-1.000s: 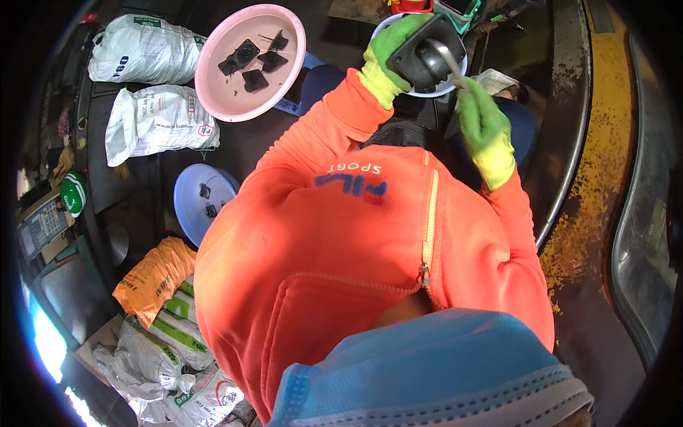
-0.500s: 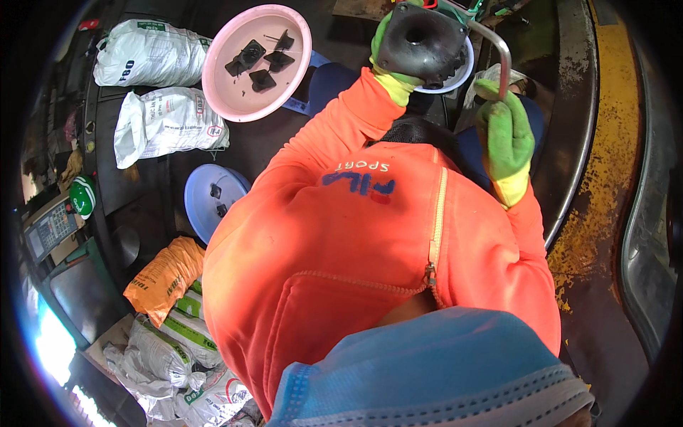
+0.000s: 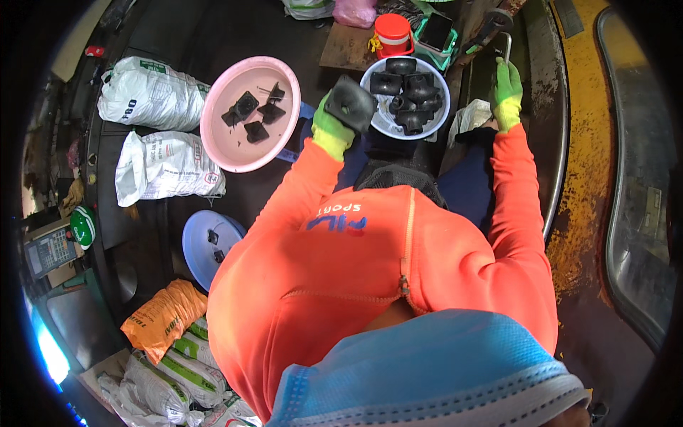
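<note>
In a green and yellow glove, my left hand [image 3: 331, 129] is wrapped round a black part with a square flange and a hole in it [image 3: 353, 102]. It is held up between the pink basin [image 3: 213, 146] and the white-blue bowl [image 3: 371, 121]. My right hand [image 3: 507, 87], gloved alike, is closed on a bent metal rod [image 3: 507, 47] that points up, at the far right. Several rounded black parts [image 3: 418, 87] fill the bowl. Smaller black square pieces [image 3: 255, 131] lie in the pink basin.
A red bucket [image 3: 393, 34] and a green basket with a dark phone [image 3: 436, 33] stand beyond the bowl. White sacks [image 3: 167, 167] and a blue basin [image 3: 199, 245] are at the left. A rusty yellow machine edge [image 3: 573, 235] runs along my right.
My left hand has moved left and nearer with the black part, uncovering the bowl. My right hand has reached farther away with the bent rod. The view has shifted too.
</note>
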Demonstrator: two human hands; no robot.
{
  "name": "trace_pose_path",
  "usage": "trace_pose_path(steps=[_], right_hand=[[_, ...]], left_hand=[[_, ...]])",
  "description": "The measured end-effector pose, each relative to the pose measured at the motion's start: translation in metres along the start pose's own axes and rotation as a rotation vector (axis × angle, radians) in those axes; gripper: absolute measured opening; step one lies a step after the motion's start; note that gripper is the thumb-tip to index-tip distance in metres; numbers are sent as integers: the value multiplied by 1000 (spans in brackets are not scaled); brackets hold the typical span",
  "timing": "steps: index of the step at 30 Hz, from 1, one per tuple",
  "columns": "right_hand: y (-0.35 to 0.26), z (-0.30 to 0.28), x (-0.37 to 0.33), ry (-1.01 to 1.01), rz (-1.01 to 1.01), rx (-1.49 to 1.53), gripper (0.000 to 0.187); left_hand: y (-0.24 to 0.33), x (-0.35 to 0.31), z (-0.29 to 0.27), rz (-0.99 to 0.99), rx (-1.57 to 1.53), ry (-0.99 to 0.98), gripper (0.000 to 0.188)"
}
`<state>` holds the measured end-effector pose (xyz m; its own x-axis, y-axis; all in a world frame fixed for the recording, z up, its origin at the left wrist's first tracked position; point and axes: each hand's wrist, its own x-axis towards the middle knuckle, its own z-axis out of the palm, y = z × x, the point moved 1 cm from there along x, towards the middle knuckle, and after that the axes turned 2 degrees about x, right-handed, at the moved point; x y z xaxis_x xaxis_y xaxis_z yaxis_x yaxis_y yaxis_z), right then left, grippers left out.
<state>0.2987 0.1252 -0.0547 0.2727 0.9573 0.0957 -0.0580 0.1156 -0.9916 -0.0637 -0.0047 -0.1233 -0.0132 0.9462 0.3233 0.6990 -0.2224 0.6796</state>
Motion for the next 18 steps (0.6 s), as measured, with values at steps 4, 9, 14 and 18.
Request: trace_pose_path(steps=[4, 9, 14, 18], right_hand=[[47, -6, 75, 13, -170, -248, 31], [79, -10, 103, 148, -270, -586, 46], [109, -18, 121, 142, -169, -434, 47], [121, -20, 126, 171, -214, -451, 50]], left_hand=[[-2, -25, -10, 7, 166, -109, 43], [6, -39, -13, -9, 165, -119, 39], [19, -33, -15, -9, 134, -177, 39], [30, -24, -14, 0, -4, -158, 42]])
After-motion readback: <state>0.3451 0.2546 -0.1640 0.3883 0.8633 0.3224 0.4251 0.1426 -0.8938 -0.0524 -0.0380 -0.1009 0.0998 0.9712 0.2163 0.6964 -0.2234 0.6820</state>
